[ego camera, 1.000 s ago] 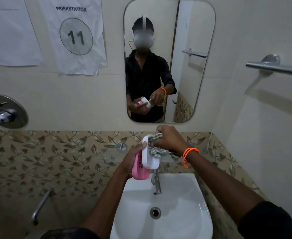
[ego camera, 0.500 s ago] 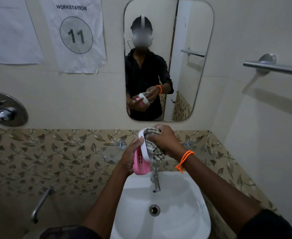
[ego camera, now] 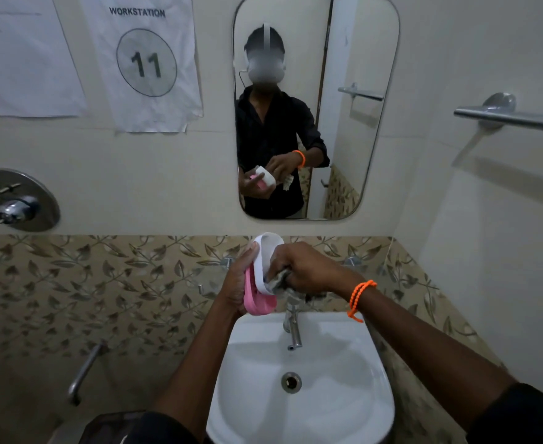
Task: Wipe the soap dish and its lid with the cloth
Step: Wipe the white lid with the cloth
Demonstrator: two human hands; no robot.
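My left hand (ego camera: 236,283) holds a pink soap dish (ego camera: 257,302) and a white lid (ego camera: 263,254) together, both standing on edge above the basin. The lid's hollow side faces right. My right hand (ego camera: 308,270), with an orange bead band at the wrist, grips a checked cloth (ego camera: 279,280) and presses it into the lower part of the lid. Most of the cloth is hidden under my fingers.
A white wash basin (ego camera: 344,411) with a steel tap (ego camera: 292,328) lies right below my hands. A mirror (ego camera: 360,155) hangs on the wall ahead, a towel bar (ego camera: 513,118) at the right. A shower valve (ego camera: 17,200) and a spout (ego camera: 82,373) are at the left.
My right hand has slid the cloth down inside the lid, from near its top rim to its lower part. The left hand keeps the dish and lid in about the same place.
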